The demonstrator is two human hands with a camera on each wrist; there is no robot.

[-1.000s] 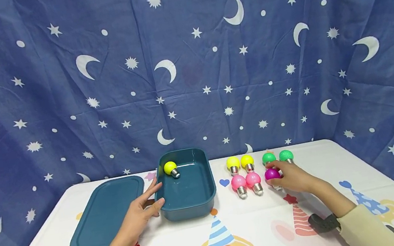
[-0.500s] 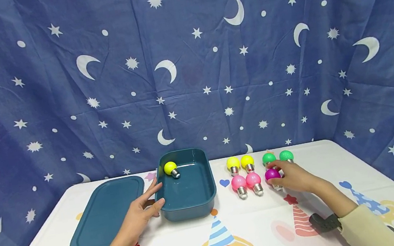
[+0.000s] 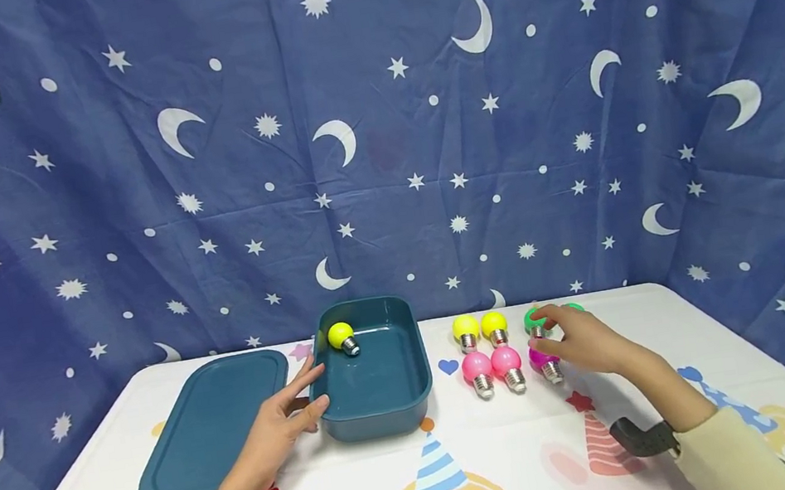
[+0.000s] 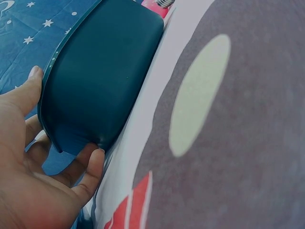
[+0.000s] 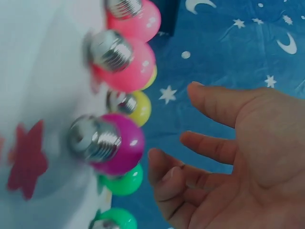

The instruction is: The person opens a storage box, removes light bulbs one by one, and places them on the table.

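My left hand touches the left wall of a dark teal box, its thumb and fingers spread against the side. In the left wrist view the thumb lies at the rim of the box, with the fingertips lower on the wall. One yellow light bulb lies inside the box. My right hand hovers, fingers parted, over a purple light bulb. That bulb's metal base points toward me, and the right wrist view shows a gap between it and the fingers. Behind it are two green light bulbs, partly covered by the hand in the head view.
Two yellow bulbs stand behind two pink bulbs, between the box and my right hand. A flat teal lid lies left of the box. A blue star-and-moon curtain hangs behind the white patterned tablecloth.
My right hand has come off the purple bulb and risen slightly, its fingers parting. The purple bulb stays in front of the green ones. My left hand keeps its place on the box.
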